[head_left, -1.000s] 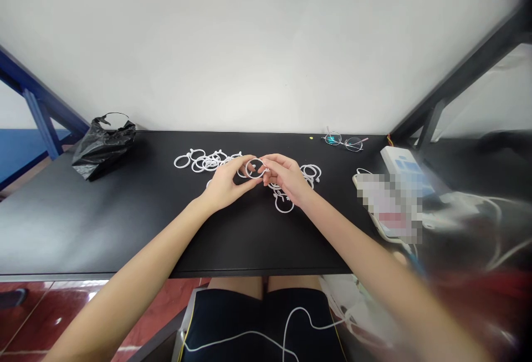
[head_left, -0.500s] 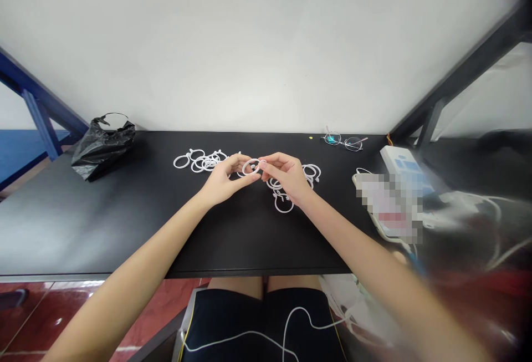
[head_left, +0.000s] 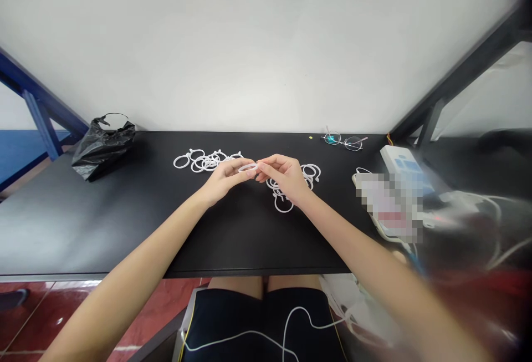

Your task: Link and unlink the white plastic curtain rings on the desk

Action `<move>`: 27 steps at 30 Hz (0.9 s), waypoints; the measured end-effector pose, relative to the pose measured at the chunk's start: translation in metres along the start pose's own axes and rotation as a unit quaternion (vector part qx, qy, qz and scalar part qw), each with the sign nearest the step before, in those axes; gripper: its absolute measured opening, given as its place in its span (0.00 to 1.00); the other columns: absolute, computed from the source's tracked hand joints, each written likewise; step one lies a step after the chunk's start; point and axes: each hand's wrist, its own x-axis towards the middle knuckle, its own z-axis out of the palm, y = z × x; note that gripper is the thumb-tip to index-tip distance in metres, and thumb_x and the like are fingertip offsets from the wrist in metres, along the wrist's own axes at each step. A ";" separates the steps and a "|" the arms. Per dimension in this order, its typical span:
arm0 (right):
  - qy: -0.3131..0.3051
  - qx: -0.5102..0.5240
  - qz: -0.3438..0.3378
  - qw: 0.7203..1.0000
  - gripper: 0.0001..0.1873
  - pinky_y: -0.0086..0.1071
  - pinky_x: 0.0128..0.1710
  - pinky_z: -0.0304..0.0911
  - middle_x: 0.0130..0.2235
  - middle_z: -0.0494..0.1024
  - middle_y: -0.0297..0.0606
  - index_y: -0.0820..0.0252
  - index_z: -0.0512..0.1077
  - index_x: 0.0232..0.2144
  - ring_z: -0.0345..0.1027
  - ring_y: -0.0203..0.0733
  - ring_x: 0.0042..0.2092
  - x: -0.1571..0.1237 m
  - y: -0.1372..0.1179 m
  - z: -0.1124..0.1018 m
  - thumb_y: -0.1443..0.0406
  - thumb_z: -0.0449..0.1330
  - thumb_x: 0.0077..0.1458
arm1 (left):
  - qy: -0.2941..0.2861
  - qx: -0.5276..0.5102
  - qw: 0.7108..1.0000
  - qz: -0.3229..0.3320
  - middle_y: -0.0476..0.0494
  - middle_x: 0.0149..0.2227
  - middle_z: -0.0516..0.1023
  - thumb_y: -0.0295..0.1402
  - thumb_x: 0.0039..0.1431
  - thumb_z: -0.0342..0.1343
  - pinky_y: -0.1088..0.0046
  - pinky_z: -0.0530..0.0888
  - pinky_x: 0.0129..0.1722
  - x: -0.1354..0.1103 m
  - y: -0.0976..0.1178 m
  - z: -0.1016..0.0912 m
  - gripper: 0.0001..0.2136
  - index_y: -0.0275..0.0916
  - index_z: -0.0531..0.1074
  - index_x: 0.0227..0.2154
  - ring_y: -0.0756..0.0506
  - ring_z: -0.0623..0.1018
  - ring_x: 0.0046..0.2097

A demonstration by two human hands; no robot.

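Between my hands, just above the desk, is a white plastic ring (head_left: 248, 168), tilted nearly edge-on to me. My left hand (head_left: 224, 180) grips its left side with thumb and fingers. On its right side my right hand (head_left: 282, 176) pinches the ring between thumb and fingertips. A cluster of similar white rings (head_left: 203, 162) lies behind and left of my left hand. More white rings (head_left: 284, 203) lie under and around my right hand, partly hidden by it. Small knobs or clasps show on some rings.
A black plastic bag (head_left: 103, 146) stands at the desk's back left. Eyeglasses (head_left: 344, 140) lie at the back right. Farther right are a phone (head_left: 386, 207) with a blurred-out screen, a white-and-blue box (head_left: 405, 165) and cables. A white cable (head_left: 245, 333) crosses my lap.
The ring in my hands has tipped from a round, open view to a flat, nearly edge-on one. Both hands have shifted very slightly; the rings on the desk stay put.
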 end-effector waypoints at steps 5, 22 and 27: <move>-0.004 -0.005 -0.010 1.000 0.17 0.33 0.32 0.73 0.26 0.80 0.34 0.61 0.76 0.29 0.74 0.36 0.27 0.000 0.001 0.000 0.54 0.70 0.46 | -0.012 -0.013 1.000 -0.011 0.44 0.39 0.77 0.42 0.57 0.61 0.66 0.70 0.47 0.000 0.001 -0.002 0.14 0.37 0.77 0.40 0.43 0.75 0.43; 0.008 -0.025 -0.013 1.000 0.16 0.33 0.32 0.73 0.28 0.80 0.35 0.61 0.77 0.31 0.74 0.36 0.28 0.001 0.003 0.001 0.54 0.69 0.47 | 0.017 -0.077 0.996 -0.045 0.45 0.38 0.78 0.40 0.54 0.64 0.66 0.68 0.48 0.000 -0.005 0.002 0.12 0.40 0.78 0.38 0.44 0.75 0.43; 0.006 -0.027 -0.013 1.000 0.17 0.33 0.32 0.73 0.27 0.80 0.35 0.61 0.76 0.30 0.74 0.36 0.28 0.001 0.003 0.000 0.53 0.69 0.47 | 0.012 -0.079 0.996 -0.042 0.46 0.37 0.77 0.40 0.55 0.63 0.67 0.68 0.48 0.001 -0.004 0.003 0.11 0.39 0.78 0.37 0.44 0.75 0.43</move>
